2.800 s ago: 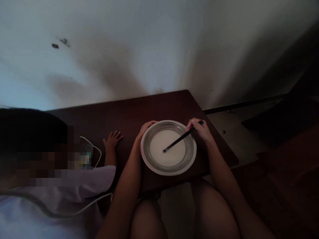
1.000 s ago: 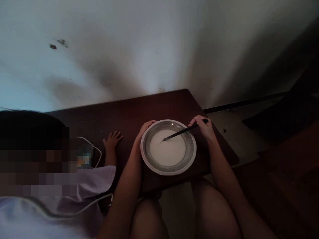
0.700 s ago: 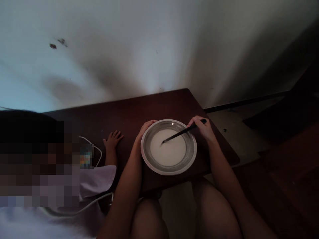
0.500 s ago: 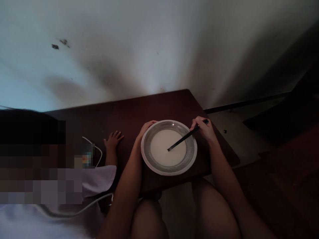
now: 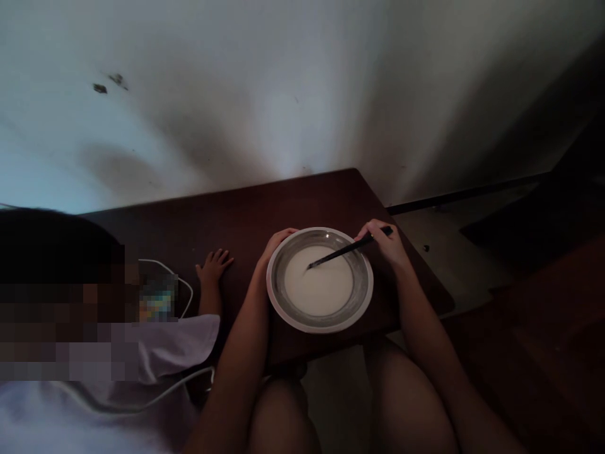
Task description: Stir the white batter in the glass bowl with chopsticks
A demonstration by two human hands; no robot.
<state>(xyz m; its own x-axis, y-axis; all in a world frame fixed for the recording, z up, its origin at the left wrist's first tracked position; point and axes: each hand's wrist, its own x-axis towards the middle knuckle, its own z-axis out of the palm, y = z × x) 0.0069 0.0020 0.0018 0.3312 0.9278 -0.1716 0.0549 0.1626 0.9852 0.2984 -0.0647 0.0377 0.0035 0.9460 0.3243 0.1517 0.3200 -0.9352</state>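
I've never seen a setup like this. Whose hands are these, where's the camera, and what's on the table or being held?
There is no machine at work here: these are a person's bare hands, seen from a camera worn on that person's head, looking forward and down. The right hand holds a dark stick-like utensil, its tip at the whitish liquid in a metal-looking bowl. The left hand is against the bowl's outer side, fingers partly hidden. The bowl sits on a dark reddish table. The small hand flat on the table belongs to someone else, beside a white cable.
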